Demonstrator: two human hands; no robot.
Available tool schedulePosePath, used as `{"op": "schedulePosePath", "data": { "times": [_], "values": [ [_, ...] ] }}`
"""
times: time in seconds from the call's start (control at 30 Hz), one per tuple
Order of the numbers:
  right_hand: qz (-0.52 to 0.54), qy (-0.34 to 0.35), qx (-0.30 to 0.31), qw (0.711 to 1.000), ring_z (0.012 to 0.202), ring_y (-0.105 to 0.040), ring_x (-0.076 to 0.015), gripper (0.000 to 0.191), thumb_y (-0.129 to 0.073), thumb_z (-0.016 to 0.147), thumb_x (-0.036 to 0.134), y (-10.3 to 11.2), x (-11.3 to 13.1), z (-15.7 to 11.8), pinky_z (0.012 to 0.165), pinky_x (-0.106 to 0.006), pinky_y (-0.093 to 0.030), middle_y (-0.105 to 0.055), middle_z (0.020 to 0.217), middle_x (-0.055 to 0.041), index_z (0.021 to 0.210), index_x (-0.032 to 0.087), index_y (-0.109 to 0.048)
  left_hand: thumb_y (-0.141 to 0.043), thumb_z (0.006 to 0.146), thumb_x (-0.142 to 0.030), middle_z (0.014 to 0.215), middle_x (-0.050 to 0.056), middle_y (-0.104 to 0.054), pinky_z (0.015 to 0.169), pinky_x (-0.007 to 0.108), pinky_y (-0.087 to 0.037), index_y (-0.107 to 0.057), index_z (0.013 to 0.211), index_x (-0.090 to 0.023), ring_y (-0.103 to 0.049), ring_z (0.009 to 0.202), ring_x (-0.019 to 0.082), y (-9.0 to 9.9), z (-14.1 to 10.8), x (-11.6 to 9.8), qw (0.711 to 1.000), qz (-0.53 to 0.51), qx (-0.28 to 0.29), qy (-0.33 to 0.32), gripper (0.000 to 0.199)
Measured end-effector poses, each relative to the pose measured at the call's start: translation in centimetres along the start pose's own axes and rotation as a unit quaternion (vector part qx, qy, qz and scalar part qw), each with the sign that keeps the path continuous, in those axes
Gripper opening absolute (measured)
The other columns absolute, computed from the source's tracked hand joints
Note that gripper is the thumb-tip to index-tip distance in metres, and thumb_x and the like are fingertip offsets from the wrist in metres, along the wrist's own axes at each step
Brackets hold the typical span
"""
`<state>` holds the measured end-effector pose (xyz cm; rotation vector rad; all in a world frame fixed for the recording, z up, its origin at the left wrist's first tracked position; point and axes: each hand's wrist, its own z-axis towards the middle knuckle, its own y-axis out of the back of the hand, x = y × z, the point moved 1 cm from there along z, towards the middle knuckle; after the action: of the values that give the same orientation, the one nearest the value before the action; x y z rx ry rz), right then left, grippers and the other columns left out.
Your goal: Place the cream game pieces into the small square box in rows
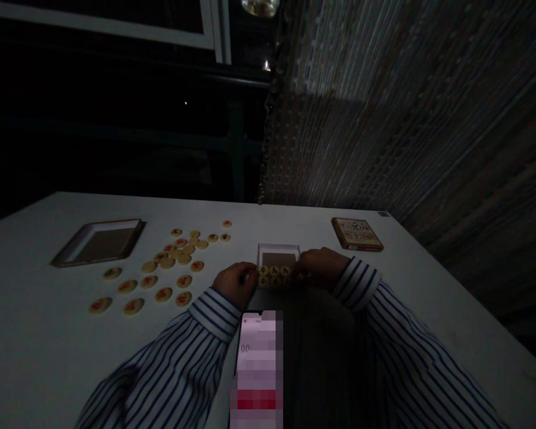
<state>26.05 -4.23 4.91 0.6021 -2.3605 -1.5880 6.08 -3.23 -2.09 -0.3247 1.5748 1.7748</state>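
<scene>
A small open box (pixel 279 247) with pale walls is in front of me. Rows of round xiangqi pieces (pixel 274 270) with dark characters fill its near part. My left hand (pixel 236 282) is closed at the box's left edge, thumb and fingers against its corner. At the right side, my right hand (pixel 322 266) has its fingers bent down over the near corner, with a pale xiangqi piece (pixel 304 276) partly showing at the fingertips. Dim light blurs the fingers' exact contact. To the left, several loose xiangqi pieces (pixel 163 294) lie spread out, with red or dark characters or blank sides up.
An open box lid (pixel 136 233) lies at the far left of the white table (pixel 295 217). A closed, printed box (pixel 356 233) rests at the right. Close to me is a lit phone (pixel 255 363). A bead-string curtain (pixel 339 119) hangs behind the table.
</scene>
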Motion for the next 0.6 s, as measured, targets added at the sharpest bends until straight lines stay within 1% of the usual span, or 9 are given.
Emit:
{"op": "schedulePosePath", "data": {
  "times": [0.17,0.4,0.6],
  "values": [
    [-0.003,-0.003,0.002,1.0,0.083,-0.054,-0.0179,0.028,-0.05,0.069,0.037,-0.04,0.22,0.14,0.065,-0.027,-0.037,-0.06,0.092,-0.0029,0.095,0.031,-0.059,-0.043,0.072,-0.032,0.08,0.002,-0.065,0.064,0.026,-0.045,-0.061,0.085,-0.019,-0.058,0.066,0.013,0.12,-0.04,-0.13,1.0,0.009,0.005,0.009,0.025],
    [-0.019,0.002,-0.002,1.0,0.083,-0.054,-0.0188,0.028,-0.048,0.069,0.038,-0.21,0.24,0.23,0.064,-0.029,-0.037,-0.06,0.093,-0.0033,0.094,0.03,-0.059,-0.043,0.073,-0.031,0.082,0.002,-0.065,0.068,0.025,-0.045,-0.061,0.085,-0.019,-0.059,0.073,0.014,0.3,-0.04,-0.3,1.0,0.015,0.006,-0.003,0.025],
    [-0.019,-0.002,-0.005,1.0,0.083,-0.054,-0.0183,0.027,-0.048,0.069,0.038,-0.08,0.32,0.13,0.064,-0.028,-0.037,-0.06,0.092,-0.003,0.091,0.029,-0.06,-0.043,0.072,-0.031,0.081,0.003,-0.065,0.066,0.025,-0.045,-0.061,0.084,-0.018,-0.059,0.071,0.014,0.35,-0.01,-0.46,1.0,0.015,0.005,0.001,0.025]
  ]
}}
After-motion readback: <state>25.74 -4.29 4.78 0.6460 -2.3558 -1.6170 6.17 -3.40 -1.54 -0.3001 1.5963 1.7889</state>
